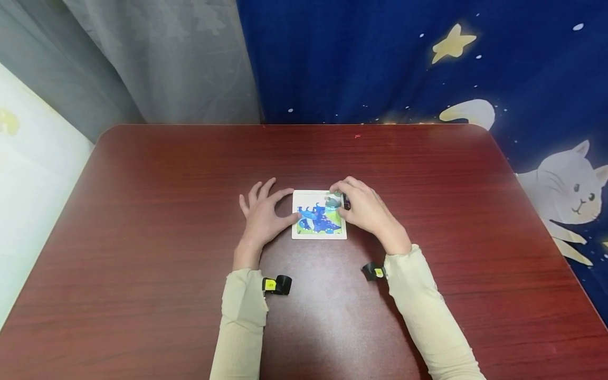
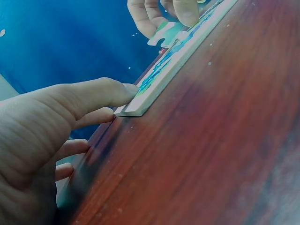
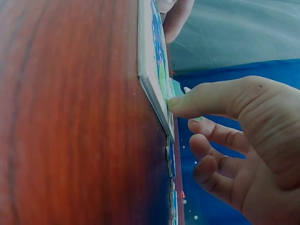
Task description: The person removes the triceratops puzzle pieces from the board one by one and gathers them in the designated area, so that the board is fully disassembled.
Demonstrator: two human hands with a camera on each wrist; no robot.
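A white-framed puzzle board [image 1: 319, 236] with a blue picture lies on the table. My left hand [image 1: 266, 219] holds the board at its left side, thumb on the picture's left edge and forefinger at the top left corner; the other fingers are spread. At the upper right of the board, my right hand [image 1: 368, 211] pinches a green and white puzzle piece [image 1: 333, 200] between thumb and fingers. In the left wrist view that piece [image 2: 166, 34] is tilted above the board [image 2: 154, 93]. In the right wrist view the right thumb touches the board's edge area [image 3: 152, 89].
More puzzle pieces [image 3: 171, 161] lie on the table just beyond the board's right side, mostly hidden by the right hand in the head view. A small red mark [image 1: 358, 136] is near the table's far edge. Curtains [image 1: 332, 63] hang behind the table.
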